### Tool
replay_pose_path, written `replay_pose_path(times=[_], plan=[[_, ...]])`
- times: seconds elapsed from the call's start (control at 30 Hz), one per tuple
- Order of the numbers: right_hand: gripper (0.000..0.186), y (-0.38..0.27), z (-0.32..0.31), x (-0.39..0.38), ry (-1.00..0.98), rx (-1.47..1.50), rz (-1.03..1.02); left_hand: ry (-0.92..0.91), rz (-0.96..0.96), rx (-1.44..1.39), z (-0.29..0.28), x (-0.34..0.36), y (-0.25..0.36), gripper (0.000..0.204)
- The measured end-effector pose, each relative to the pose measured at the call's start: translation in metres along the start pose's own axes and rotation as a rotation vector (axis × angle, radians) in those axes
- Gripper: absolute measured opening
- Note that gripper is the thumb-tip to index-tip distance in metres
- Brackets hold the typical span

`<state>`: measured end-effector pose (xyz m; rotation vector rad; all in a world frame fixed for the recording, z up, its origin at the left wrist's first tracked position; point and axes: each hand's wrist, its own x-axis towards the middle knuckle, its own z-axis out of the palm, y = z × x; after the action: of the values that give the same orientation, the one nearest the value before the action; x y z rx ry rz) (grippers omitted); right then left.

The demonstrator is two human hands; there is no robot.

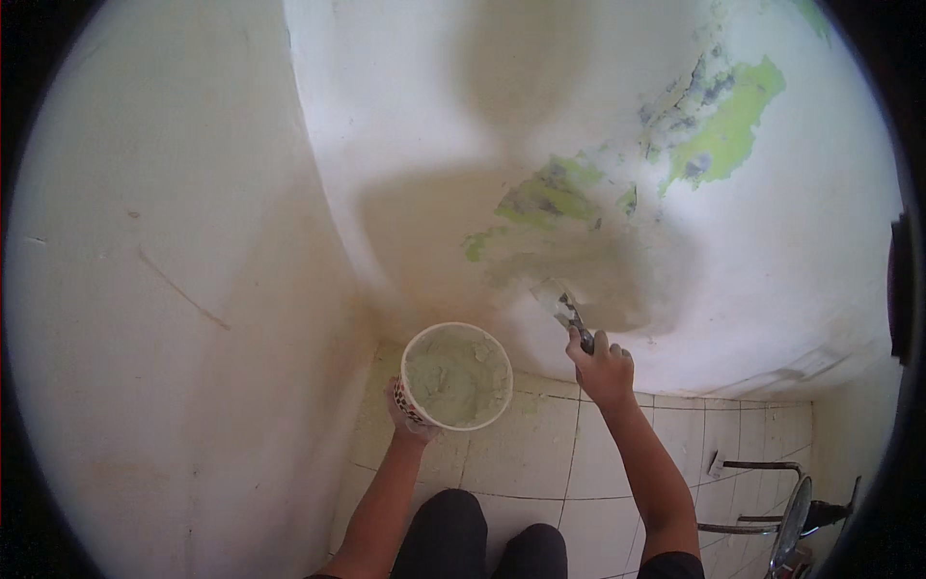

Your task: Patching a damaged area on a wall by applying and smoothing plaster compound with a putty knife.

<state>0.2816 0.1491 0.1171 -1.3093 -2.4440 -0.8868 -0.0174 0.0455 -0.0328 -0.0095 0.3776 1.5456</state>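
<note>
A white patterned bucket [455,376] of pale greenish-grey paste is in my left hand [409,415], which grips its left side. My right hand [603,369] is closed round the handle of a putty knife [577,323]. The knife's paste-smeared blade points up at the wall [757,270] just below a damp-looking smeared area. Above this, peeling patches [719,125] show green paint and grey beneath the white coat.
A plain side wall [164,367] meets the patched wall at a corner on the left. My knees are over the tiled floor [511,454]. At the lower right stands a metal-framed object [793,511] with curved tubes, beside a short wall.
</note>
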Motion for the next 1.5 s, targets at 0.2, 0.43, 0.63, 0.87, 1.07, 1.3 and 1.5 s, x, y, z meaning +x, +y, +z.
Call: replay_pose_path(times=[0.2, 0.43, 0.63, 0.87, 1.07, 1.3, 1.5], plan=[[0.031, -0.019, -0.024, 0.045, 0.253, 0.095, -0.109, -0.041, -0.020, -0.009, -0.003, -0.004, -0.006, 0.079], [0.030, -0.014, 0.003, 0.050, 0.139, 0.097, 0.061, -0.051, -0.063, -0.034, 0.010, 0.001, -0.004, 0.081], [0.031, -0.015, 0.005, 0.014, 0.058, 0.097, 0.060, -0.157, 0.032, 0.062, -0.012, 0.005, 0.008, 0.079], [0.030, -0.027, -0.002, 0.063, 0.197, 0.186, -0.028, -0.223, -0.018, -0.047, -0.001, 0.000, -0.015, 0.081], [0.025, -0.029, 0.025, 0.022, 0.133, 0.198, 0.083, -0.056, 0.037, -0.127, -0.008, 0.004, -0.017, 0.082], [0.030, -0.035, 0.015, 0.013, 0.098, 0.212, 0.046, -0.159, 0.010, -0.191, -0.001, -0.008, -0.013, 0.082], [0.028, -0.054, 0.014, 0.057, 0.141, 0.169, 0.042, -0.168, 0.068, -0.103, 0.000, -0.011, -0.026, 0.080]])
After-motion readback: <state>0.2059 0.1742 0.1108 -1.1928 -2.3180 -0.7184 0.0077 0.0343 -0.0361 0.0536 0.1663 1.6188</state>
